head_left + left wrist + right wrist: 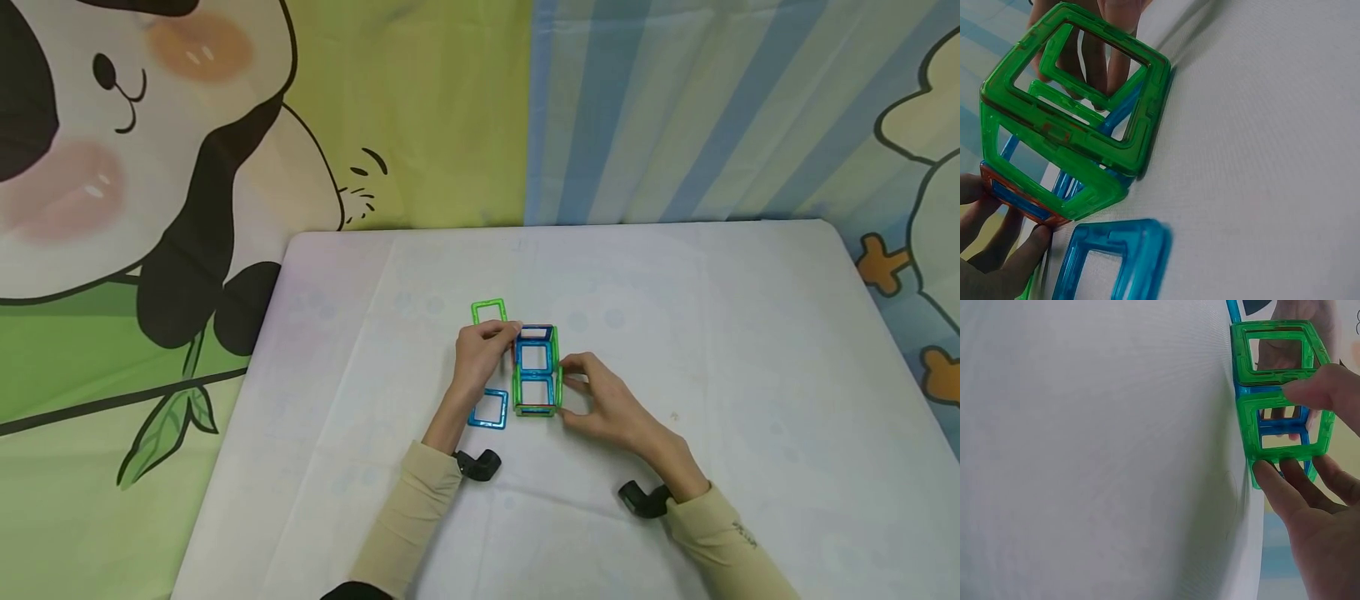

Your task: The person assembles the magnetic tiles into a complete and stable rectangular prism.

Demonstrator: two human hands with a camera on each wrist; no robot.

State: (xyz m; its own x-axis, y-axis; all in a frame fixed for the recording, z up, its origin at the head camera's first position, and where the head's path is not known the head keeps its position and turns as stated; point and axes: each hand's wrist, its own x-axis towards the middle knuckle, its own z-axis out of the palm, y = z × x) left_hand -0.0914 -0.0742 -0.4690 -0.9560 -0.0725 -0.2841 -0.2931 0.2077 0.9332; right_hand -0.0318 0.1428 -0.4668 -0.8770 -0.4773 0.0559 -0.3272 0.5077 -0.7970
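A box-like structure of translucent magnetic tiles (535, 374) stands on the table, with blue squares along its base and green squares along its sides. My left hand (478, 358) is at its far left corner, fingertips and thumb pinching a red square tile (1054, 219) on that side. On the opposite side, my right hand (606, 407) grips a green side tile (1249, 428), thumb at one edge and fingers at the other. Beside the structure lies a loose blue square tile (487, 425), close to my left wrist. A green square tile (488, 303) lies just beyond my left hand, partly covered by it.
The white-covered table (750, 333) extends around the tiles, its far edge meeting a curtain (420, 117) with cartoon animals and stripes. Black wrist cameras stick out from the left wrist (480, 465) and the right wrist (645, 500), low over the table.
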